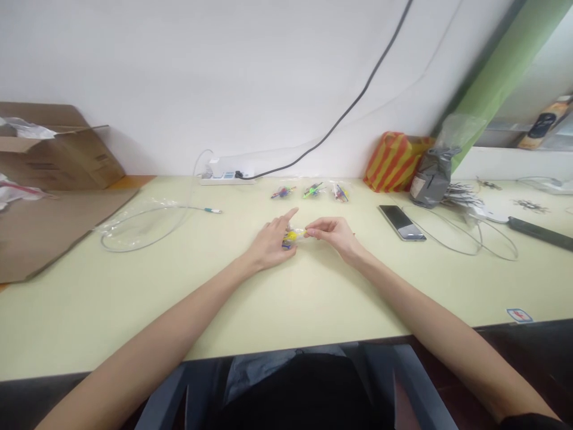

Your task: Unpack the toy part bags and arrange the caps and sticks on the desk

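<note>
A small clear plastic packet [292, 236] with yellow and blue pieces inside lies on the table between my hands. My left hand [271, 243] rests over the packet's left end. Its thumb and index finger are spread apart on the near and far sides, and part of the packet is hidden beneath it. With thumb and fingertips pinched together, my right hand [335, 236] grips the packet's right end. Farther back, three similar packets lie in a row: one with red and blue pieces [283, 192], one with bright green [313, 190] and one of mixed colours [340, 192].
Behind the packets a power strip [227, 178] sits against the wall. A cardboard box [58, 156] and a coiled cable [138, 246] are at left. To the right are a phone [401, 223], a striped bag [390, 162], a grey pouch [432, 178] and loose wires.
</note>
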A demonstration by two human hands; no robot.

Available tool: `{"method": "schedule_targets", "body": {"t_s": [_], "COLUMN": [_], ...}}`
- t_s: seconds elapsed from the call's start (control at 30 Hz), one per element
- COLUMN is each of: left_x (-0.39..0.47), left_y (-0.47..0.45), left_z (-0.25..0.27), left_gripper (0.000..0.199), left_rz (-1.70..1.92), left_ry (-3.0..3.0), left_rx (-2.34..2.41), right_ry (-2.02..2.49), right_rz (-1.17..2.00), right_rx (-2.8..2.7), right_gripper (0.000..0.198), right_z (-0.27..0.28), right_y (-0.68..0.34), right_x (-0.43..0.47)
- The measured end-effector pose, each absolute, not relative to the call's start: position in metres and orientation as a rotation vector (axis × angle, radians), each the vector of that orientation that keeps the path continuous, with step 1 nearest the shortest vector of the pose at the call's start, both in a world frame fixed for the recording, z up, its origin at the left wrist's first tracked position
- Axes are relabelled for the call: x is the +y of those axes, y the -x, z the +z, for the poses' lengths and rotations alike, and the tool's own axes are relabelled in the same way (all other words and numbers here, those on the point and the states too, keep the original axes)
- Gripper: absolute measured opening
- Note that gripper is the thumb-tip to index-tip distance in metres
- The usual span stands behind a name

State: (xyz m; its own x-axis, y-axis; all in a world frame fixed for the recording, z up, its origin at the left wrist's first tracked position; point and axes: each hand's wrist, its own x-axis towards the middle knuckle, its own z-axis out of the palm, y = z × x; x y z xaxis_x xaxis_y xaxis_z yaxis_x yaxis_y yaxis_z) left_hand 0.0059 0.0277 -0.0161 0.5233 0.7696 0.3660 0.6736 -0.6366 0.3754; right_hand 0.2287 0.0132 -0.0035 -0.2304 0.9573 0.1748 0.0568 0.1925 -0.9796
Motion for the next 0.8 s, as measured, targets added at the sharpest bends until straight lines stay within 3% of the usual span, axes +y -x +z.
{"method": "schedule_targets", "body": {"t_s": [0.2, 0.3, 0.47, 0.8], "left_x": [0.026, 0.025, 0.024, 0.026], "left_y": [-0.007, -0.007, -0.007, -0.007], "left_z": [-0.016, -0.014, -0.01, -0.011], "left_gripper": [0.085, 0.087, 0.087, 0.092], "left_rz": [0.769, 0.762, 0.798, 0.818], "left_ry": [-2.616, -2.611, -2.588, -2.63], "left_rx": [1.167, 1.203, 1.22, 1.267], "right_ry": [0.963, 1.002, 1.134, 1.061], "right_rz": [1.256, 0.984, 0.488, 0.691], "right_rx": [-1.707, -1.836, -1.902, -1.911], "right_gripper": [0.028, 0.018, 0.019, 0.015], "right_z": [-0.008, -0.007, -0.002, 0.007], "right_y": [-0.221, -0.229, -0.245, -0.241], "right_x": [0.012, 0.018, 0.023, 0.018]}}
